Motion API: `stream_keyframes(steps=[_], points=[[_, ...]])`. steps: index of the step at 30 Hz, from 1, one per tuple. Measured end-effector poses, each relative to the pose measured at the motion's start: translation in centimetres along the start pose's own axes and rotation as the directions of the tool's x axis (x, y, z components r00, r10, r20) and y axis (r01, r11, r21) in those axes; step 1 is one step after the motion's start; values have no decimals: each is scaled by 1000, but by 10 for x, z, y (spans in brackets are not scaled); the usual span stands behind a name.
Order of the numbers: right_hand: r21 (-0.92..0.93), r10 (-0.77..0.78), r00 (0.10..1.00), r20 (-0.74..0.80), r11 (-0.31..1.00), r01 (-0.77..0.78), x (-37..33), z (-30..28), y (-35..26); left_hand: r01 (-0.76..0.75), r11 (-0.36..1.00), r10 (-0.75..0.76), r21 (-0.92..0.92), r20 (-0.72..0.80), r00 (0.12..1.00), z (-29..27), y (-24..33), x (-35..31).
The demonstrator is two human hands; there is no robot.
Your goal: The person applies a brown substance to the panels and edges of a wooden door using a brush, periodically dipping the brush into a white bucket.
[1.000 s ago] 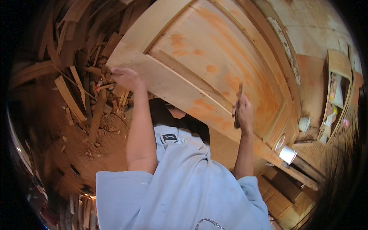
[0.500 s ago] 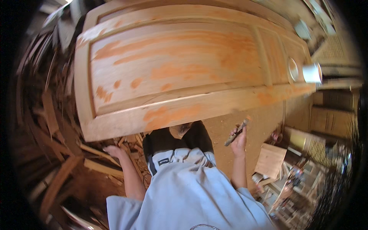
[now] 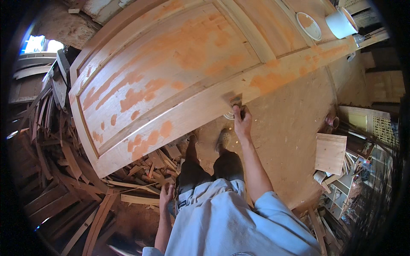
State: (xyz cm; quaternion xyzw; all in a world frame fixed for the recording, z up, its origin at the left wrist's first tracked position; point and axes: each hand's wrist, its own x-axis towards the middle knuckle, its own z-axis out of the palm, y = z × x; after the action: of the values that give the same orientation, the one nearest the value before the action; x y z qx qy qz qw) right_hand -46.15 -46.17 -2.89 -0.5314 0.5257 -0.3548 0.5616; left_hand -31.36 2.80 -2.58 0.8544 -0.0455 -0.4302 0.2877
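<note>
A large panelled wooden door (image 3: 188, 106) lies slanting across the view, smeared with orange filler on its panel and frame. My right hand (image 3: 242, 121) grips a putty knife (image 3: 235, 100), its blade end smudged by motion at the door's near edge. Whether the blade touches the wood I cannot tell. My left hand (image 3: 167, 194) hangs low beside my thigh, fingers loosely bent, with nothing seen in it. On the door's far right end stand a white tub (image 3: 341, 24) and a round white lid (image 3: 308, 26) coated with orange filler.
Scrap wood (image 3: 145, 177) is heaped below the door's left corner, and loose boards (image 3: 77, 200) lie farther left. A square wooden panel (image 3: 331, 153) and cluttered shelving stand at the right. Both my feet are on the brown floor (image 3: 286, 141).
My right hand has swung left and up to the door's near edge with the putty knife. My left hand has come in closer to my thigh. The whole view has turned.
</note>
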Motion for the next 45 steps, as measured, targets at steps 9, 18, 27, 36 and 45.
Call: stream_keyframes(steps=[9, 18, 27, 36, 45], points=[[-59, -4, 990, 143, 998, 12, 14, -36, 51, -107, 994, 106, 1, 132, 986, 94, 124, -43], [-110, -166, 972, 167, 976, 186, 23, -51, 74, 78, 994, -91, 79, 168, 982, 127, 102, -84], [-257, 59, 969, 240, 966, 5, 13, -88, 84, -101, 995, 103, -21, 80, 991, 131, 101, -62], [-47, -172, 888, 427, 976, 211, -14, -87, 23, 34, 999, -35, 25, 48, 998, 146, 83, -87], [-5, 18, 857, 515, 1000, -18, 57, -53, 49, 33, 999, -33, -7, 60, 998, 151, 93, -80]])
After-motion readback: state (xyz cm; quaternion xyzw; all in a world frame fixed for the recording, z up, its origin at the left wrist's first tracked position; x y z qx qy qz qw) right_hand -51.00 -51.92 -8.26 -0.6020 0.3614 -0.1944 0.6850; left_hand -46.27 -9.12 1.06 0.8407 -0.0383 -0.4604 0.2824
